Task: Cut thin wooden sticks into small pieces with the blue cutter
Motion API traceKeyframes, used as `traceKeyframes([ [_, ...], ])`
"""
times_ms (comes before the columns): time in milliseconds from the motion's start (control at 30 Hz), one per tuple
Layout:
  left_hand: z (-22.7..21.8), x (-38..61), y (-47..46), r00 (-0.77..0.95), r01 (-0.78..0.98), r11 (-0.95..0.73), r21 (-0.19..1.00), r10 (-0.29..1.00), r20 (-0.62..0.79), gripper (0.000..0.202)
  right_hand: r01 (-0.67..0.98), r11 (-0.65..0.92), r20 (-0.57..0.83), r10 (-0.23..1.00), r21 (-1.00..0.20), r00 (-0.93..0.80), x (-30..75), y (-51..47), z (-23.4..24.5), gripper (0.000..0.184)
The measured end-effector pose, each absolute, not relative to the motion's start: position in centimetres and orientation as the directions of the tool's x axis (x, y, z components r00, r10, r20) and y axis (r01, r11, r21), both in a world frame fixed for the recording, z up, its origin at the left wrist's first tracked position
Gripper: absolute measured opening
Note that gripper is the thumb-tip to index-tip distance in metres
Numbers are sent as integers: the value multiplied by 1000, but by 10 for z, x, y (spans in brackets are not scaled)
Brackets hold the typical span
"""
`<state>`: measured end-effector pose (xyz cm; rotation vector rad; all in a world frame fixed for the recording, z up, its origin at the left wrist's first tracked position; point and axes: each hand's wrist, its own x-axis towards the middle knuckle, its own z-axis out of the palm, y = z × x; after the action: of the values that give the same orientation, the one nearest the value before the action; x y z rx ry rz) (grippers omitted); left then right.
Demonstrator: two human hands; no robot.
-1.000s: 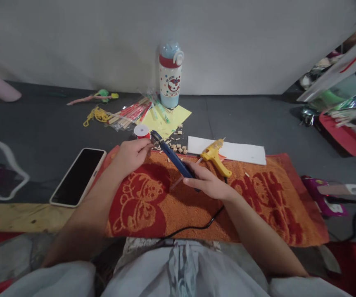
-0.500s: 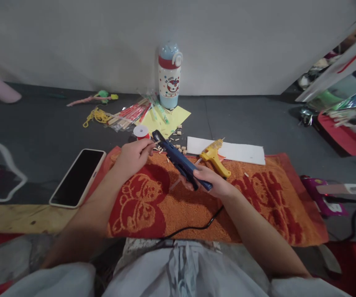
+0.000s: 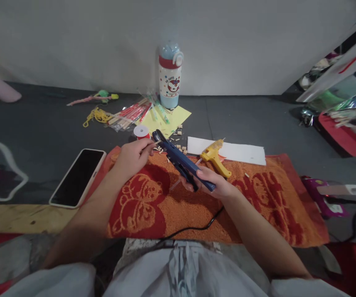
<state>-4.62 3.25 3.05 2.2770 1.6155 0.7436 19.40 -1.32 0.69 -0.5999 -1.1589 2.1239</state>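
My right hand [image 3: 210, 181] is closed around the handles of a long, dark blue stapler-like tool [image 3: 184, 160]. The tool slants up to the left above the towel. Its black far end is beside the fingertips of my left hand [image 3: 136, 156], which pinch a thin pale stick [image 3: 157, 142]. The tip of that stick is at the tool's head; whether it sits between the jaws I cannot tell. Just beyond lie several short cut stick pieces [image 3: 179, 133]. A yellow glue gun [image 3: 213, 156] rests to the right of the tool, partly on a white strip [image 3: 243, 152].
An orange and red towel [image 3: 196, 222] lies in front of me, crossed by a black cord [image 3: 193, 228]. Behind are a ribbon spool [image 3: 141, 132], yellow paper [image 3: 176, 119], bagged sticks [image 3: 131, 115] and a bottle [image 3: 169, 78]. A phone [image 3: 78, 177] lies left, a purple power strip [image 3: 323, 198] right.
The tool's two handles stand slightly farther apart in my right hand, the upper one a little to the right. My left hand and its stick stay nearly in place.
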Motion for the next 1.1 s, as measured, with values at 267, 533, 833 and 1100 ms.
traceKeyframes([
  [267, 30, -46, 33, 210, 817, -310, 486, 945, 250, 30, -233, -351, -93, 707, -907, -701, 196, -11, 6, 39],
  [533, 29, -42, 31, 160, 828, -280, 485, 948, 274, 25, -147, -325, -144, 721, -934, -678, 195, -11, 11, 38],
  [833, 27, -57, 42, -147, 747, -146, 649, 915, 375, 21, -74, -237, -142, 773, -969, -618, 196, -11, 7, 33],
  [1100, 21, -51, 37, -108, 733, -222, 643, 896, 432, 22, 476, 271, 29, 890, -837, -455, 194, -16, 10, 59],
])
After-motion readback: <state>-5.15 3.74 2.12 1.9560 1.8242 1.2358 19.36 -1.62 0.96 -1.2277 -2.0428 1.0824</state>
